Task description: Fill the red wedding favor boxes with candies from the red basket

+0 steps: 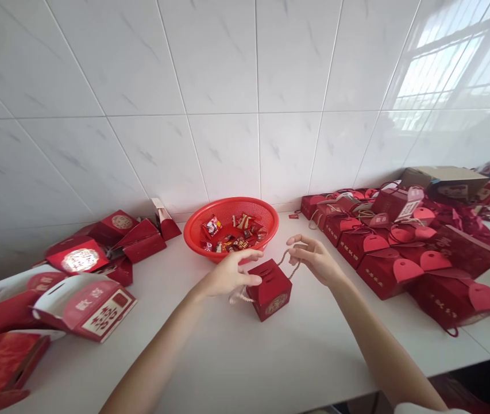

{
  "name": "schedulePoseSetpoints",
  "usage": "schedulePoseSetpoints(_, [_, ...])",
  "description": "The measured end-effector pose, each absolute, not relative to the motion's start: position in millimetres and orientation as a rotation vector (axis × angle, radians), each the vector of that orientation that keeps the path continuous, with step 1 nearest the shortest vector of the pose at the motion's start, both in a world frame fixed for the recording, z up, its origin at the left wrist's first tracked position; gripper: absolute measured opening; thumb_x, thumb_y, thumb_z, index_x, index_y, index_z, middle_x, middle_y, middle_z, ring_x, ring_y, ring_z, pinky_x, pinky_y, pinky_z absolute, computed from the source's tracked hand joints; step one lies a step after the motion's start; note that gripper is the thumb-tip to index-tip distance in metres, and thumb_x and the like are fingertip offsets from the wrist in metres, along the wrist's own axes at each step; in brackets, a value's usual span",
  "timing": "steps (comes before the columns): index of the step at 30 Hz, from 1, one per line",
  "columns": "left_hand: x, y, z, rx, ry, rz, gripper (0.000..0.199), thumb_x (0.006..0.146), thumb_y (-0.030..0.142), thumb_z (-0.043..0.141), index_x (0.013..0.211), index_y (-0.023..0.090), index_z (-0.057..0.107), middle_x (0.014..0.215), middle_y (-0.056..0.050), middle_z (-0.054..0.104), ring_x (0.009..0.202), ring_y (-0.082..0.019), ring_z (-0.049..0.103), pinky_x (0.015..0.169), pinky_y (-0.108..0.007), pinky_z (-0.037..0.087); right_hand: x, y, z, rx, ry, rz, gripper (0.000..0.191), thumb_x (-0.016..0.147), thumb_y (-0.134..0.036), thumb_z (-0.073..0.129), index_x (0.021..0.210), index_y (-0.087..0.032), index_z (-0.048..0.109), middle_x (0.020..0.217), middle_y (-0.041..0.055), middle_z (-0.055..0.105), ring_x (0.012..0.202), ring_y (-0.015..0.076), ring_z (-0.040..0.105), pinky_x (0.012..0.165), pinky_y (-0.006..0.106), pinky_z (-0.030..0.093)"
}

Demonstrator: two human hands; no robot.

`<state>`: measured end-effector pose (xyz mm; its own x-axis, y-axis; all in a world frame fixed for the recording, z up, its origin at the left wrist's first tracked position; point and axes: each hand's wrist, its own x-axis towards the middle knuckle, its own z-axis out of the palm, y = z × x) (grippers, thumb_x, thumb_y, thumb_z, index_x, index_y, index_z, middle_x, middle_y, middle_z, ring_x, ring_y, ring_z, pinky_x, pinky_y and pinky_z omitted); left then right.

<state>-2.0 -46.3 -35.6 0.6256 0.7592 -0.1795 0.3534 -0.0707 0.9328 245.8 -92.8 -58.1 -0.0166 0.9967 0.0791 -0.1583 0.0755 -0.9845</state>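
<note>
A small red box with slots in its top and a round pale emblem on its side stands on the white table between my hands. Pale twisted cord comes out at its left and right sides. My left hand is at the box's upper left, fingers apart, near the top edge; whether it touches is unclear. On the right, my right hand has its thumb and fingers closed on the cord loop. Behind the box sits a red plastic basket holding wrapped sweets.
Several unfilled-looking open red boxes lie at the left. Rows of closed red boxes with cords stand at the right, a cardboard box behind them. A tiled wall bounds the white table at the back.
</note>
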Motion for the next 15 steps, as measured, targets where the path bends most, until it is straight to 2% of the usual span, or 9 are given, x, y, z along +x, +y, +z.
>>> schedulePoseSetpoints(2, [-4.1, -51.0, -21.2, 1.565, 0.794, 0.504, 0.061, 0.074, 0.040, 0.083, 0.129, 0.022, 0.063, 0.147, -0.013, 0.054, 0.109, -0.029, 0.067, 0.098, -0.046, 0.052, 244.1, -97.6, -46.5, -1.024, -1.151, 1.212, 0.040, 0.068, -0.041, 0.084, 0.096, -0.021, 0.062, 0.068, -0.0029, 0.063, 0.064, 0.0143, 0.057, 0.070, 0.032, 0.044])
schedulePoseSetpoints(3, [-4.3, -53.8, -14.6, 1.525, 0.718, 0.544, 0.056, 0.077, 0.043, 0.082, 0.126, 0.022, 0.064, 0.146, -0.012, 0.054, 0.111, -0.029, 0.067, 0.099, -0.046, 0.052, 242.4, -100.1, -41.1, -1.022, -1.172, 1.202, 0.041, 0.069, -0.040, 0.083, 0.098, -0.021, 0.062, 0.070, -0.0024, 0.065, 0.065, 0.0146, 0.058, 0.071, 0.033, 0.045])
schedulePoseSetpoints(5, [-2.1, -60.4, -4.8, 1.459, 0.574, 0.612, 0.052, 0.081, 0.047, 0.079, 0.125, 0.023, 0.066, 0.147, -0.012, 0.053, 0.124, -0.033, 0.060, 0.104, -0.048, 0.049, 236.4, -105.5, -32.1, -1.029, -1.254, 1.184, 0.040, 0.071, -0.038, 0.081, 0.102, -0.022, 0.061, 0.073, -0.0016, 0.066, 0.068, 0.0151, 0.059, 0.072, 0.033, 0.047])
schedulePoseSetpoints(8, [7.0, -71.2, 0.8, 1.412, 0.426, 0.653, 0.053, 0.083, 0.049, 0.077, 0.129, 0.026, 0.064, 0.153, -0.011, 0.049, 0.144, -0.037, 0.040, 0.114, -0.051, 0.040, 220.3, -115.0, -25.9, -1.078, -1.422, 1.088, 0.040, 0.075, -0.034, 0.077, 0.107, -0.023, 0.056, 0.071, -0.0036, 0.064, 0.068, 0.0159, 0.061, 0.068, 0.032, 0.048])
schedulePoseSetpoints(11, [18.3, -79.7, 1.6, 1.453, 0.365, 0.667, 0.055, 0.085, 0.046, 0.076, 0.134, 0.029, 0.059, 0.157, -0.009, 0.044, 0.152, -0.038, 0.027, 0.121, -0.053, 0.030, 203.2, -122.0, -29.5, -1.157, -1.515, 0.910, 0.047, 0.076, -0.024, 0.071, 0.117, -0.026, 0.049, 0.073, -0.0049, 0.065, 0.069, 0.0166, 0.063, 0.067, 0.031, 0.050])
schedulePoseSetpoints(13, [24.6, -83.4, 3.3, 1.484, 0.331, 0.675, 0.056, 0.086, 0.044, 0.075, 0.136, 0.030, 0.057, 0.159, -0.008, 0.042, 0.153, -0.038, 0.024, 0.122, -0.054, 0.028, 197.0, -122.9, -33.9, -1.186, -1.518, 0.797, 0.044, 0.078, -0.019, 0.064, 0.118, -0.026, 0.049, 0.072, -0.0053, 0.065, 0.067, 0.0161, 0.063, 0.065, 0.031, 0.050])
schedulePoseSetpoints(15, [28.5, -86.1, 6.6, 1.517, 0.311, 0.685, 0.056, 0.085, 0.043, 0.077, 0.136, 0.030, 0.058, 0.159, -0.008, 0.042, 0.152, -0.039, 0.028, 0.120, -0.053, 0.031, 197.9, -121.3, -35.6, -1.175, -1.468, 0.695, 0.032, 0.082, -0.019, 0.057, 0.113, -0.025, 0.052, 0.070, -0.0046, 0.064, 0.065, 0.0158, 0.063, 0.064, 0.030, 0.051])
